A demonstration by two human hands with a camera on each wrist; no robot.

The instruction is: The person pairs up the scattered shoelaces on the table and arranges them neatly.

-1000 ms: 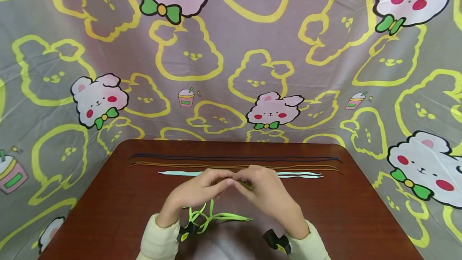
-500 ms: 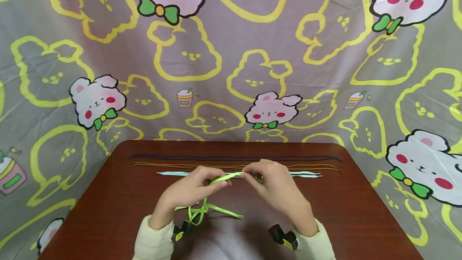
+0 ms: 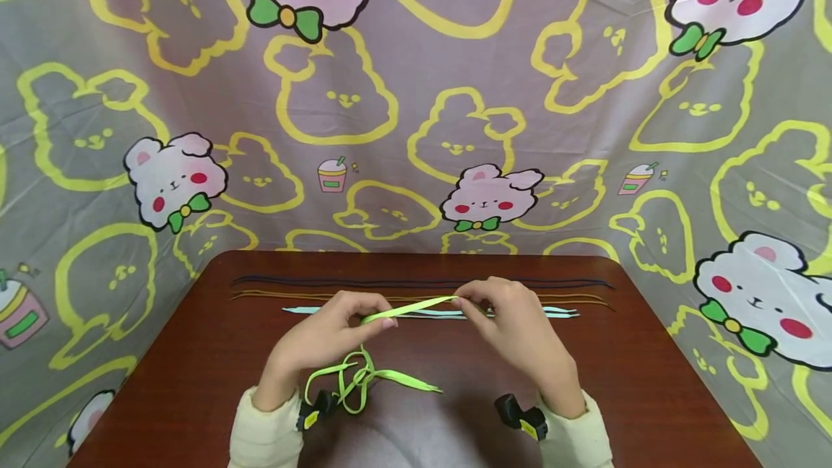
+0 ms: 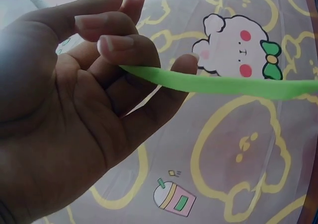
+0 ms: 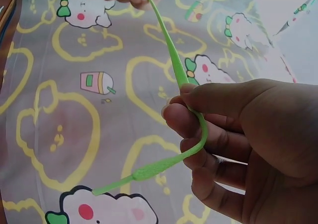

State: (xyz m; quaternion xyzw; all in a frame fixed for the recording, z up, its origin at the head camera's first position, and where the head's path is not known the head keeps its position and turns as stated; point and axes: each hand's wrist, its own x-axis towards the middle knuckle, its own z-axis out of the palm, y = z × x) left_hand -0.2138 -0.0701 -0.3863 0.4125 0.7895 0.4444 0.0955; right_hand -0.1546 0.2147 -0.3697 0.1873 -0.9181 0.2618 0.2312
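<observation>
A lime-green shoelace (image 3: 422, 305) is drawn taut between my two hands above the table. My left hand (image 3: 328, 334) holds it between thumb and curled fingers; in the left wrist view the green shoelace (image 4: 248, 87) passes over the fingers. My right hand (image 3: 523, 334) pinches it between thumb and index finger. From that pinch, the shoelace's tail (image 5: 159, 167) runs behind the other fingers and ends in a narrow tip, as the right wrist view shows. Below the left hand, the rest of the lace hangs into a loose tangle (image 3: 361, 380).
Across the back of the brown table (image 3: 195, 360) lie dark blue laces (image 3: 292, 282), brown laces (image 3: 273, 295) and pale blue laces (image 3: 559, 313), stretched sideways. A patterned cloth (image 3: 390, 92) stands behind and beside the table.
My hands, nearly together a second ago, have moved apart, the left leftward and the right rightward. A growing length of green shoelace shows between them.
</observation>
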